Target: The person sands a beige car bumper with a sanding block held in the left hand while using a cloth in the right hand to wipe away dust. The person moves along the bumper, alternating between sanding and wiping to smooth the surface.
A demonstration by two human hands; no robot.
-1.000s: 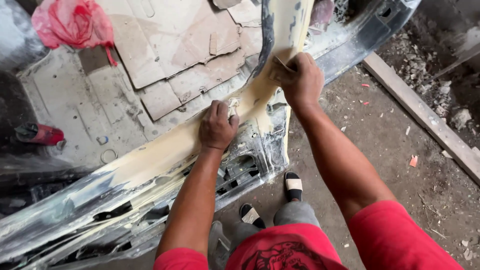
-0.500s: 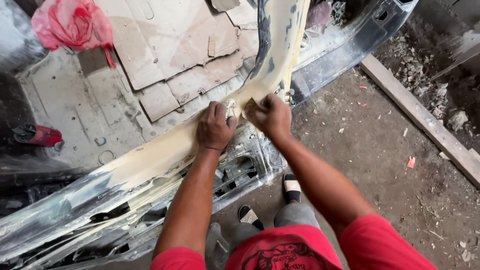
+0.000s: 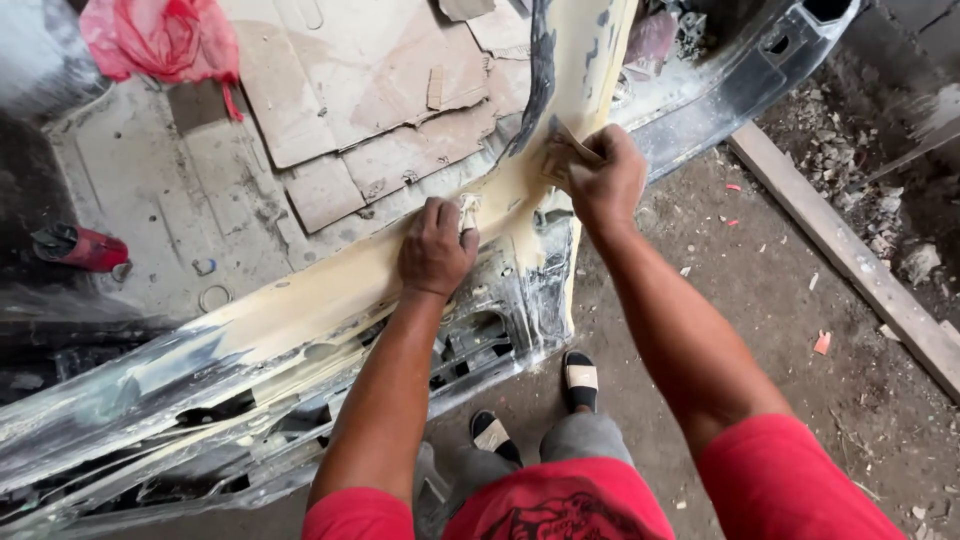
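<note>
I log: left hand (image 3: 437, 247) flat, fingers pressed together on putty-coated bumper (image 3: 300, 310); right hand (image 3: 603, 182) pinching sanding pad (image 3: 562, 150) against it

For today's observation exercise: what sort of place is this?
Probably an informal car body repair yard: a grey car bumper coated in cream filler, flattened brown cardboard sheets, and a bare dirt floor.

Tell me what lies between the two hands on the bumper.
In the head view, only a putty-coated stretch of bumper lies between the left hand and right hand, which holds a sanding piece.
</note>
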